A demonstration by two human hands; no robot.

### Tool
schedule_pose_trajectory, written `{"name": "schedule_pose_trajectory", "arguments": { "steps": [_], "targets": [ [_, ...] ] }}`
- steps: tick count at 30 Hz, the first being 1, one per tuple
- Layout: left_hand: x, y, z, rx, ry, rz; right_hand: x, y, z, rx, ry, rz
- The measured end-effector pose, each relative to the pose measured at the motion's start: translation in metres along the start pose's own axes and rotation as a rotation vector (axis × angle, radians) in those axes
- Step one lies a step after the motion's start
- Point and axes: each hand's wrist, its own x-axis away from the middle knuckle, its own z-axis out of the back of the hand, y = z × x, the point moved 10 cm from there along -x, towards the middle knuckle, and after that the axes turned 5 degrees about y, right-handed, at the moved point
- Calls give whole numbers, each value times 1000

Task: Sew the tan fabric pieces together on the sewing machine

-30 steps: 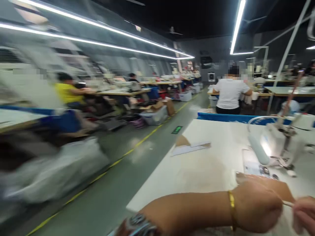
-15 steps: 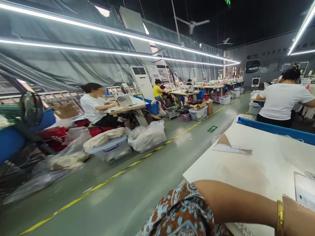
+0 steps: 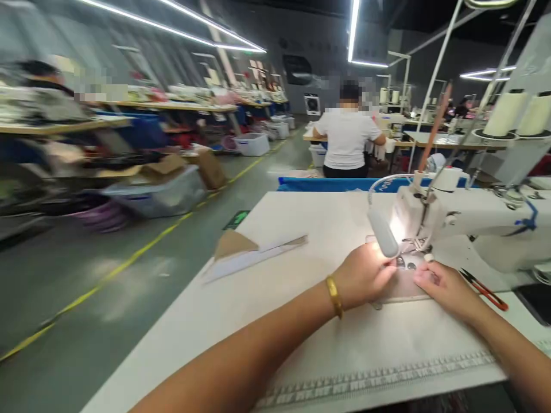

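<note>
Vs 0.5 s ago: left hand [image 3: 364, 275] and right hand [image 3: 447, 287] now in view by smooth white sewing machine [image 3: 477, 213] | both curled, contents cannot tell | slim orange-handled snips [image 3: 491, 295] near right hand

Along a yellow line [image 3: 140, 252] marked on the grey-green floor [image 3: 150, 298], a translucent plastic bin [image 3: 167, 195] and a brown cardboard box [image 3: 210, 169] are placed, with a round purple basket [image 3: 102, 215] set beside the bin.

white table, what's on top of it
A sewing machine, orange-handled snips, a dark flat thing, a cardboard piece and a ruler strip along the near edge. What lies beneath the left hand and right hand is covered.
</note>
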Motion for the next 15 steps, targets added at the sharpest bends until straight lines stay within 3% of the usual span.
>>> {"name": "schedule_pose_trajectory", "arguments": {
  "steps": [5, 10, 15],
  "targets": [
    [9, -15, -41, 328, -237, 211, -2, -5, -3, -25, 14, -26],
    [21, -38, -48, 518, -294, 531, 20, -30, -8, -77, -36, 10],
    [32, -43, -57, 611, -369, 682, 30, -38, -12, -60, -189, 0]
  ]
}}
